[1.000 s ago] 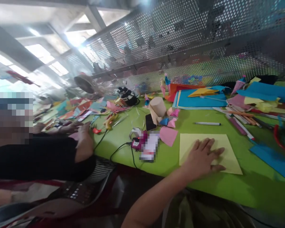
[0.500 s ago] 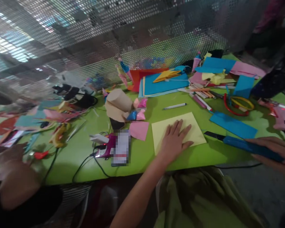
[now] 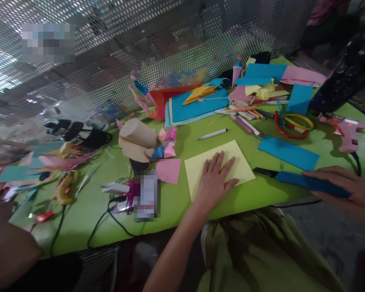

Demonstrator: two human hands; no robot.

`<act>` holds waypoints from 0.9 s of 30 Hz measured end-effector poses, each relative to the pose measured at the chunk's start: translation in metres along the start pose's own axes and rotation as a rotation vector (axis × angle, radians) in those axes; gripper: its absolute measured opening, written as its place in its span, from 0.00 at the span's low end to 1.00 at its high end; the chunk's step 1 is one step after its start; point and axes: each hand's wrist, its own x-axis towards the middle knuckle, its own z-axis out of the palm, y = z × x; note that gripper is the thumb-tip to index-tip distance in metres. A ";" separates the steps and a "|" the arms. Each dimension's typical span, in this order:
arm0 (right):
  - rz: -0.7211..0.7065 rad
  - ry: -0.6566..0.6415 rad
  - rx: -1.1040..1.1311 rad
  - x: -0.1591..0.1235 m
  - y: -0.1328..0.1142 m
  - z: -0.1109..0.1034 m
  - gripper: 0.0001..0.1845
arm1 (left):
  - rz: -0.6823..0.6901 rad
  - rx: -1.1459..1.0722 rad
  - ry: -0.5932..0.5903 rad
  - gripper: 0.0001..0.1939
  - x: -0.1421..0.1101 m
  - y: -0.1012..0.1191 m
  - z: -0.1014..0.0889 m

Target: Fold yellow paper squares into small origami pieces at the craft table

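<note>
My left hand [image 3: 214, 176] lies flat with fingers spread on a pale yellow sheet of paper [image 3: 240, 160], on the green tabletop. My right hand [image 3: 349, 188] is closed around the blue handle of a utility knife [image 3: 298, 181]. Its dark blade points left and ends just beside the sheet's right corner. A blue paper strip [image 3: 288, 152] lies beyond the knife. Left of the yellow sheet is a pink paper square [image 3: 168, 170].
A white pen [image 3: 213, 134] lies behind the sheet. At right are a pink glue gun [image 3: 348, 132] and coiled red and yellow strips [image 3: 292, 125]. Stacked blue paper [image 3: 197, 109] stands farther back. Another person's arm [image 3: 9, 247] reaches in at left, near a yellow glue gun [image 3: 66, 188].
The view has shifted, so the table's things sit farther left in the picture. My left hand stays flat on the yellow sheet, and my right hand still holds the utility knife.
</note>
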 end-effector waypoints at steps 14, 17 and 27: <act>-0.040 -0.043 -0.002 -0.006 0.007 0.005 0.26 | 0.006 -0.014 -0.004 0.35 0.000 0.002 -0.004; -0.026 -0.055 0.003 -0.006 0.006 0.006 0.26 | 0.010 -0.022 -0.009 0.33 -0.001 0.002 -0.006; 0.005 -0.082 0.002 -0.010 0.014 0.007 0.27 | 0.011 -0.031 -0.011 0.33 -0.001 0.004 -0.008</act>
